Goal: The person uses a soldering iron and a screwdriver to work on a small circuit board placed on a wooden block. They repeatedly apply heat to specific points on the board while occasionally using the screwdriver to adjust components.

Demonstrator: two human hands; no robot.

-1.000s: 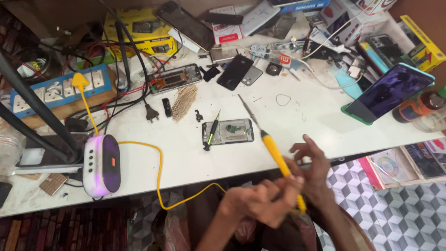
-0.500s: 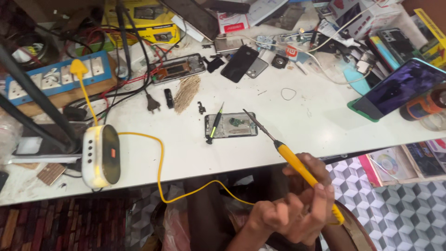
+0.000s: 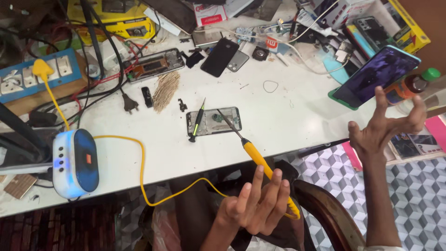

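Left hand (image 3: 258, 204) low in the view, palm turned up, fingers (image 3: 269, 183) spread and straight, not wrapped around anything. Yellow-handled soldering iron (image 3: 260, 160) lying across the far side of those fingers, leaning against them, whether pinched by the thumb cannot be told; metal tip pointing up and away from the hand onto the opened phone (image 3: 214, 122) flat on the white table (image 3: 297, 121). Green-and-black screwdriver (image 3: 197, 122) resting across the left part of that same phone, just left of the iron's tip. Yellow cord (image 3: 139, 162) running from below the left hand, looping leftward to the white and blue station (image 3: 75, 162) at the table's near edge, well left of the hand. Right hand (image 3: 385, 130) raised and wide open, fingers curled loosely upward, holding nothing. Just beyond its fingertips, a propped phone with a purple screen (image 3: 376, 76) and a small green-capped bottle (image 3: 413, 86). Between the two hands, the dark curved back of a chair (image 3: 325, 209).
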